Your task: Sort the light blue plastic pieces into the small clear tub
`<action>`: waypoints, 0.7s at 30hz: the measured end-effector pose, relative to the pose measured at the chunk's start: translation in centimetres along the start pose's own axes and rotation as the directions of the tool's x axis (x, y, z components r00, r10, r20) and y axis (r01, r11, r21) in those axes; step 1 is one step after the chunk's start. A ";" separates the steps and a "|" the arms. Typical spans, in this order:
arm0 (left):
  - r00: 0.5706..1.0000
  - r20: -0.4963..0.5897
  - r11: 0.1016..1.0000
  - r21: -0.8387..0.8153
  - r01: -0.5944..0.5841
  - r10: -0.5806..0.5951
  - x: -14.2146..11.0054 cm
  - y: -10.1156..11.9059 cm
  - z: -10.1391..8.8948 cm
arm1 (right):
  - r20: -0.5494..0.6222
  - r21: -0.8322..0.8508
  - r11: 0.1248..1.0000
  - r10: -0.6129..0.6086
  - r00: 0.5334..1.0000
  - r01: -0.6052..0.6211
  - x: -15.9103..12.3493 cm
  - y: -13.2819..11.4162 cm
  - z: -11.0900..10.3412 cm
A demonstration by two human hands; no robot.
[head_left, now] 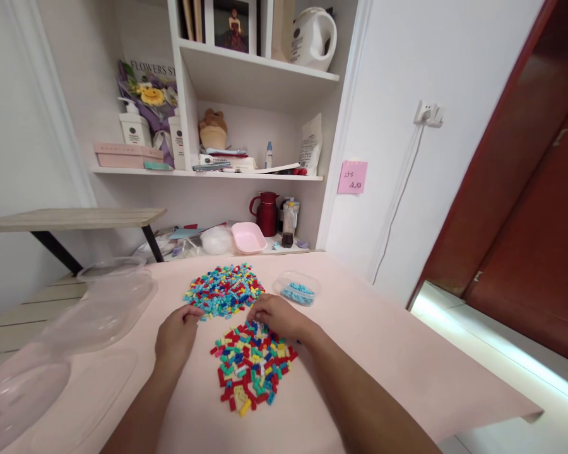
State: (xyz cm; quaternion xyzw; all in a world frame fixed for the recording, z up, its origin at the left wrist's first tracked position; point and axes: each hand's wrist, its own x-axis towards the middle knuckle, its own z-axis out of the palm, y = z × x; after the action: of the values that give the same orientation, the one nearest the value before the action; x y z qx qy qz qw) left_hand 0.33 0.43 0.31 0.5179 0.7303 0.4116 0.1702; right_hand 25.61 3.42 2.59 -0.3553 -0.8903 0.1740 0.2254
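Note:
Two heaps of small coloured toy bricks lie on the pink-covered table. The far heap [224,289] is mostly light blue with red, green and yellow among it; the near heap [253,369] is more red, green, blue and yellow. My left hand [177,331] rests at the left front edge of the far heap, fingers curled and tips together; whatever they hold is too small to make out. Between the heaps, my right hand [277,314] reaches down with bent, closed fingers, its fingertips partly hidden at the bricks. Beyond it stands a clear plastic container [311,279] with light blue bricks [297,293] inside.
Clear plastic tubs and lids [108,309] lie along the table's left side. Behind the table, a shelf unit [260,63] holds a pink tray [248,238], a red jug [267,214] and a bottle [289,224]. A wooden bench [71,218] stands at left.

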 end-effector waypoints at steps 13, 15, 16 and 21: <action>1.000 -0.004 0.998 -0.057 -0.003 0.002 -0.2 0.0 0.1 | -0.078 -0.032 0.998 -0.061 0.995 0.058 0.3 -0.4 1.4; 1.000 0.003 0.998 -0.056 -0.008 0.008 -0.4 0.1 0.1 | -0.079 -0.133 0.991 -0.033 0.996 0.023 0.4 -0.5 2.2; 1.000 0.010 0.999 -0.052 -0.016 0.017 -0.4 0.1 0.1 | -0.082 -0.177 0.984 -0.017 0.997 0.002 0.5 -0.6 2.5; 0.989 0.071 0.990 -0.077 -0.121 0.127 -0.6 0.1 0.6 | -0.101 -0.217 0.975 0.028 0.995 -0.050 0.7 -1.4 3.2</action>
State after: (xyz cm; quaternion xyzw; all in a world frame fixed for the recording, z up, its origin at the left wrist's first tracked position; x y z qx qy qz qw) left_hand 1.00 0.19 -0.11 0.5711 0.6743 0.4278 0.1904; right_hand 22.70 2.48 0.82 -0.4035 -0.8849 0.0616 0.2243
